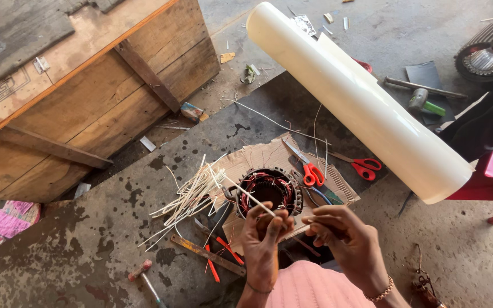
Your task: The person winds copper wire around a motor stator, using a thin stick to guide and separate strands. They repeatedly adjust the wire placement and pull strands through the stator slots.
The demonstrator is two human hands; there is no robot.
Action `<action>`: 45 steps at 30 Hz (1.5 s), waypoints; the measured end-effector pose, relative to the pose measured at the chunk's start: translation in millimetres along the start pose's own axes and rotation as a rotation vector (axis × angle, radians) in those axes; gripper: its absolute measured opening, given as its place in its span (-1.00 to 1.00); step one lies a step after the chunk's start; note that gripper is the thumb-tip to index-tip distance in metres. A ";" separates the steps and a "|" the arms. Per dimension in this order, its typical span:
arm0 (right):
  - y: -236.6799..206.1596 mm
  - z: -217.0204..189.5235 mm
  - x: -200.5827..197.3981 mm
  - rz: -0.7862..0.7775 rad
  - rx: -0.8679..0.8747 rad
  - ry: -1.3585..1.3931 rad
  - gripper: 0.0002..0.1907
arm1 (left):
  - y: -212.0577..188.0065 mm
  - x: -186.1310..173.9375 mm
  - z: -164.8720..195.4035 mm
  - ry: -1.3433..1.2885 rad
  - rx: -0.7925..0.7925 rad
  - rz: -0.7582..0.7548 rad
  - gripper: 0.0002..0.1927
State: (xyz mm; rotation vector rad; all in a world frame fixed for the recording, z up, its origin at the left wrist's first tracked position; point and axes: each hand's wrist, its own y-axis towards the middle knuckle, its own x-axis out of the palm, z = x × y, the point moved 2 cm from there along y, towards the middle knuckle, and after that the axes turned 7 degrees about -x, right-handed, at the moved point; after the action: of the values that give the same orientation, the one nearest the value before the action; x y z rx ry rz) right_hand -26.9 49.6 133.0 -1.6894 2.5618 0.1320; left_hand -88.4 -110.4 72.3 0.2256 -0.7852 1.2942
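A round motor stator (268, 190) with red and dark copper windings lies on a piece of cardboard (258, 157). My left hand (263, 236) grips its near rim and pinches a thin pale stick (246, 193) that slants up to the left over the windings. Just right of the stator, my right hand (343, 236) has its fingers closed on the end of another thin strip. A loose heap of the same pale sticks (192, 197) lies to the left of the stator.
A large roll of cream sheet (355, 97) leans across the upper right. Two red-handled scissors (314, 171), (365, 166) lie beyond the stator. A wooden crate (87, 85) stands at left. A hammer (144, 276), red pliers (219, 254), a flat metal bar (206, 254) lie near me.
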 end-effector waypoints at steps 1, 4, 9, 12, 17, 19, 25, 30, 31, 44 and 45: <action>-1.6 -4.4 -1.6 0.044 -0.028 0.021 -0.80 | 1.5 7.1 -0.6 -0.090 -0.016 -0.022 -0.68; -6.9 -14.9 -1.4 0.110 -0.146 0.027 -0.85 | 14.5 20.0 -5.9 -0.288 -0.076 -0.015 -0.73; -17.5 -32.2 4.4 0.144 -0.299 -0.141 -0.87 | 11.6 30.7 -17.5 -0.453 -0.044 -0.132 -0.80; -15.4 -44.0 7.0 0.166 -0.330 -0.347 -0.85 | 5.4 35.8 -17.5 -0.409 -0.052 -0.132 -0.81; -9.8 -52.8 9.8 0.149 -0.370 -0.364 -0.83 | -3.1 39.8 -11.6 -0.393 -0.074 -0.125 -0.81; -9.6 -52.3 10.0 0.147 -0.380 -0.383 -0.82 | -5.0 39.8 -11.5 -0.393 -0.090 -0.120 -0.80; -10.2 -52.2 5.7 0.136 -0.389 -0.353 -0.81 | -6.6 43.4 -12.7 -0.385 -0.113 -0.109 -0.78; -9.0 -50.4 6.6 0.123 -0.380 -0.337 -0.81 | -6.9 42.6 -13.6 -0.375 -0.104 -0.122 -0.78; -9.0 -49.6 6.8 0.123 -0.381 -0.328 -0.81 | -6.9 42.0 -13.7 -0.375 -0.103 -0.126 -0.78; -10.6 -34.3 8.6 0.105 -0.331 -0.177 -0.82 | -5.4 36.1 -15.5 -0.334 -0.070 -0.134 -0.78; -10.8 -34.1 8.5 0.106 -0.329 -0.181 -0.82 | -5.9 36.3 -15.2 -0.333 -0.070 -0.136 -0.78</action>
State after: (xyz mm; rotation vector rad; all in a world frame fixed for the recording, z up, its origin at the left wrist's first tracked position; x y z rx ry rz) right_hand -20.6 33.8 165.7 -1.5452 2.5995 0.7134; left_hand -74.8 -75.5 85.7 0.4380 -1.0769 1.1122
